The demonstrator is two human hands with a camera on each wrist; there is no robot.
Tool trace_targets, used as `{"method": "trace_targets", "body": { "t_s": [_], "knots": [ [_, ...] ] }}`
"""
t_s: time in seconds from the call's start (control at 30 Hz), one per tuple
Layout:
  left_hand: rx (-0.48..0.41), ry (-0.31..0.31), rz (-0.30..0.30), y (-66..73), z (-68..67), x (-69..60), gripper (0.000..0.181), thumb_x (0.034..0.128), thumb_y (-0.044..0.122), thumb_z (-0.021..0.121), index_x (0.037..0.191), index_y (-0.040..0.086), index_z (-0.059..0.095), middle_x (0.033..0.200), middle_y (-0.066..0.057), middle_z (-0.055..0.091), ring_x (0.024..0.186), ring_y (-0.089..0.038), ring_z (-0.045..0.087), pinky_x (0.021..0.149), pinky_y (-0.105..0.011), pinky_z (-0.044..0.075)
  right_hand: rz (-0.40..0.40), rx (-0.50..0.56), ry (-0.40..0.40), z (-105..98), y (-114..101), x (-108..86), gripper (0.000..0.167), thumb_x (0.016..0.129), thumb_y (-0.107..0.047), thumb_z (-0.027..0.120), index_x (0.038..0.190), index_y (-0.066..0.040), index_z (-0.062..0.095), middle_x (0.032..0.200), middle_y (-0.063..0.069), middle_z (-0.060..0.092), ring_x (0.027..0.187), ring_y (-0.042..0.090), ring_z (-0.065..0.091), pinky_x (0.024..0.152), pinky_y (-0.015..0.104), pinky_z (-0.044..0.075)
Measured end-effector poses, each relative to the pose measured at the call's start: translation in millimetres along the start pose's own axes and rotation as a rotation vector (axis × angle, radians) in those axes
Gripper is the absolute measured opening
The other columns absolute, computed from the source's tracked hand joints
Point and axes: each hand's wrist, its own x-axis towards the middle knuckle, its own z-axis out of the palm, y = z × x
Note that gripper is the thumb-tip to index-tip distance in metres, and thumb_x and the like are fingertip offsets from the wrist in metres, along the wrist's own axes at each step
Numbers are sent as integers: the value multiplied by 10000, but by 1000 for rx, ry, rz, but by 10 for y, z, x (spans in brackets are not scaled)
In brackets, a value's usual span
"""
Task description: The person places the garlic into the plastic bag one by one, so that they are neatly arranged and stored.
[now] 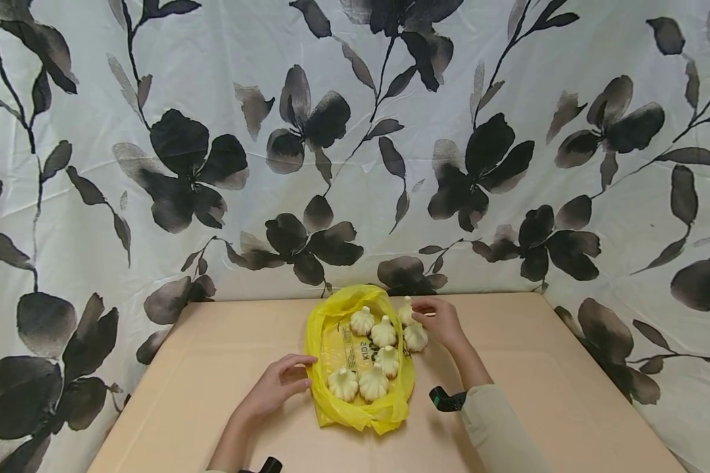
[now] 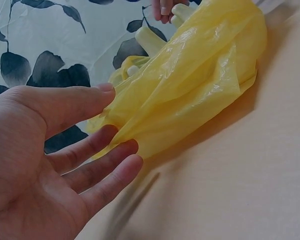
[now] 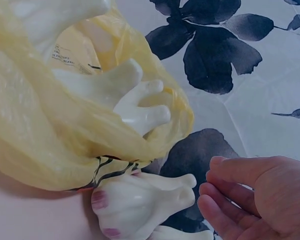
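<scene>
A yellow plastic bag (image 1: pixel 315 341) lies with its mouth spread wide on the table, several white garlic bulbs (image 1: pixel 373 383) inside it. My left hand (image 1: pixel 279 386) is at the bag's left rim; the left wrist view shows its thumb and extended fingers (image 2: pixel 110 175) at the plastic, without a clear grip. Past the right rim, two garlic bulbs (image 1: pixel 415 337) stand outside the bag. My right hand (image 1: pixel 440 322) is beside the farther one. In the right wrist view its bent fingers (image 3: pixel 215 210) are just apart from the stem of a garlic bulb (image 3: pixel 135 202) with purplish marks.
The beige tabletop (image 1: pixel 544 394) extends to both sides of the bag. Right behind its far edge hangs a white cloth (image 1: pixel 390 184) with dark flowers, also closing in the sides. Dark print shows on the bag's inner face.
</scene>
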Motion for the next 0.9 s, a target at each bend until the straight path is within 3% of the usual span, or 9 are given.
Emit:
{"method": "trace_targets", "body": {
  "t_s": [0.27,0.47,0.9],
  "knots": [
    [-16,-17,1,-7,-2,2,445,915,186,661,1327,63,545,1347,-191,520,1235,-390,534,913,-220,516,24,-15,-11,-16,105,-16,233,848,-40,714,1074,15,700,1013,168,720,950,324,680,810,413,575],
    [-4,-5,-22,-18,-3,30,432,911,206,668,1315,98,560,1336,-160,532,1224,-360,548,912,-195,503,6,-14,-29,-7,188,-3,230,837,-17,717,1061,31,698,1002,179,720,928,329,682,815,436,568],
    [7,8,-10,-26,30,92,434,913,187,662,1317,66,555,1334,-194,528,1221,-395,541,908,-146,485,54,-8,-43,37,377,37,198,844,-34,712,1036,15,713,971,164,717,903,310,674,797,409,570]
  ]
}}
